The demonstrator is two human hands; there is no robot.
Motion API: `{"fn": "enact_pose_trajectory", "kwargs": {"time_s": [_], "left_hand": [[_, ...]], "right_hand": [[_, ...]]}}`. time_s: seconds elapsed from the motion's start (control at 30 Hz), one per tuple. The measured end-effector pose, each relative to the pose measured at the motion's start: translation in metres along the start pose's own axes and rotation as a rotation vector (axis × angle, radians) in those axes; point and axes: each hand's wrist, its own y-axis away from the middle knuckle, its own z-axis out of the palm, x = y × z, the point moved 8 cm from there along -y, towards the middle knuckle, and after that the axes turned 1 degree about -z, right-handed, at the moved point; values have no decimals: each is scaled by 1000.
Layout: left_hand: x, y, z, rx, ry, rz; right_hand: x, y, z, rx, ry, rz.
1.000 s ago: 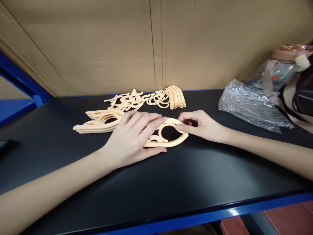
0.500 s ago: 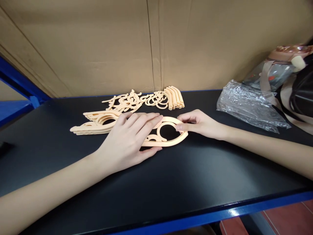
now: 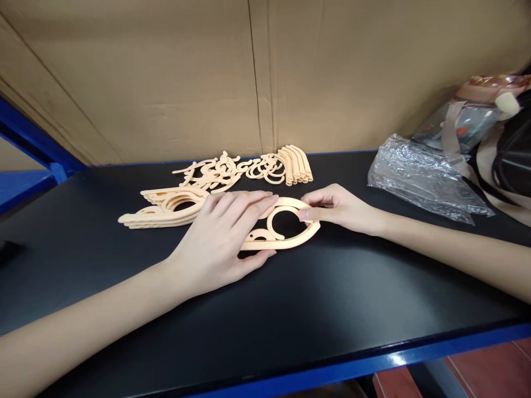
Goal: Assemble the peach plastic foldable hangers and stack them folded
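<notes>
A peach plastic folding hanger point(image 3: 299, 239) lies folded on the black tabletop, its round hook part showing between my hands. My left hand point(image 3: 222, 235) covers the hanger's left part, fingers along the far edge and thumb at the near edge. At its right end my right hand point(image 3: 332, 209) pinches it between thumb and fingers. To the left, a stack of similar folded hangers point(image 3: 155, 215) reaches partly behind my left hand. Farther back lie a pile of loose hooked pieces point(image 3: 215, 170) and a bundle of curved arms point(image 3: 296, 165) of the same colour.
A crumpled clear plastic bag point(image 3: 423, 177) lies at the right. Behind it stand a bottle with a pink lid point(image 3: 493, 91) and a black bag point(image 3: 514, 160) with a beige strap. Cardboard point(image 3: 166, 77) rises along the table's back edge. A blue frame point(image 3: 390, 359) borders the front.
Both hands keep their hold on the hanger. It and my left hand have shifted very slightly to the right.
</notes>
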Motion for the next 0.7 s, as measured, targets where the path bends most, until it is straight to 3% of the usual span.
{"fn": "enact_pose_trajectory", "kwargs": {"time_s": [0.7], "left_hand": [[3, -1, -3, -48, 13, -22]], "right_hand": [[-5, 2, 2, -3, 22, -35]]}}
